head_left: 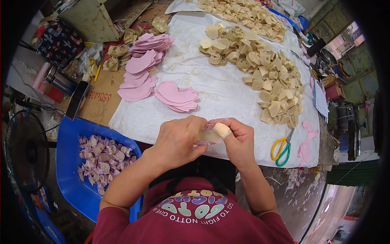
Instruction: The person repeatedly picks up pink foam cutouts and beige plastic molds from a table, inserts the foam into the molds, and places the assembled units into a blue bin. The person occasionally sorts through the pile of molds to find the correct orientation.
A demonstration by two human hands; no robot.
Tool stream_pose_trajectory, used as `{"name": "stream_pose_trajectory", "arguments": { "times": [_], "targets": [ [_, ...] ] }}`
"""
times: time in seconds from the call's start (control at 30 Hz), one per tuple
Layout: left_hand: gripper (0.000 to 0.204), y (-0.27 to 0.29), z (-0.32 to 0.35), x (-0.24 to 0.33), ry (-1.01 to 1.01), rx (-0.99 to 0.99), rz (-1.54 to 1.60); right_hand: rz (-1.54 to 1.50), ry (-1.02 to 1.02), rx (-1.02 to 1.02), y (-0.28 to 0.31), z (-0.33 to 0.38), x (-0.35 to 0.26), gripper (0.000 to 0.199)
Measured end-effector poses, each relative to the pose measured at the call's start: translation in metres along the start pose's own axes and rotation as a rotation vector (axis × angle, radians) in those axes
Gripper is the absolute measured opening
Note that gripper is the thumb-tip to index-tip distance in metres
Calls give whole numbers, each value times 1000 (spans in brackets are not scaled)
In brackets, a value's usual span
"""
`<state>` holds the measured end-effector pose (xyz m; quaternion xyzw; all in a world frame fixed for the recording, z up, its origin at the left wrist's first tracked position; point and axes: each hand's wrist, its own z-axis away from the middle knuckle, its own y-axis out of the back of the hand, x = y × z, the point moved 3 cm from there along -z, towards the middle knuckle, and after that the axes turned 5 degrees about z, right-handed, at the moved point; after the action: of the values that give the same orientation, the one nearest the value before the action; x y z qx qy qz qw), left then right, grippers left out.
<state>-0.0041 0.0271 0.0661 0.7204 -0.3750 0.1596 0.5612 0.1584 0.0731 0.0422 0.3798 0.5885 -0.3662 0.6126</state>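
Note:
In front of my chest, both hands hold a small pale shoe heel [209, 136] with a glittery pink cover around its edges. My left hand [178, 136] grips it from the left, fingers closed and curled over the far side. Opposite it, my right hand [240, 140] is closed on the right end, its thumb in a beige wrap [222, 130] and pressed to the piece. Pink cut cover pieces [176, 96] lie fanned just beyond my left hand, near a longer stack of them [140, 73]. Bare beige heels [276, 81] are heaped beyond my right hand.
Scissors [283, 148] with yellow and green handles lie right of my hands, beside pink scraps [307, 142]. At lower left, a blue basin [67, 171] holds many pink-covered heels. A fan [26, 150] stands at far left; a phone [77, 100] leans by the table edge.

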Motion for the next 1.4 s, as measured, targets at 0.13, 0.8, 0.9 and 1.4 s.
{"name": "stream_pose_trajectory", "arguments": {
  "times": [0.13, 0.8, 0.9, 1.4],
  "targets": [
    [39, -7, -2, 1, 149, 1, 191, -215, -86, -48, 12, 3, 6, 21],
    [38, -34, -4, -2, 276, 288, 212, -374, -67, 97, -5, 0, 14, 27],
    [38, -36, -4, -4, 273, 329, 189, -129, -30, 104, -7, -2, 17, 30],
    [41, -29, -3, -9, 289, 279, 158, 143, 70, 22, -21, 3, -9, 39]
  ]
}}
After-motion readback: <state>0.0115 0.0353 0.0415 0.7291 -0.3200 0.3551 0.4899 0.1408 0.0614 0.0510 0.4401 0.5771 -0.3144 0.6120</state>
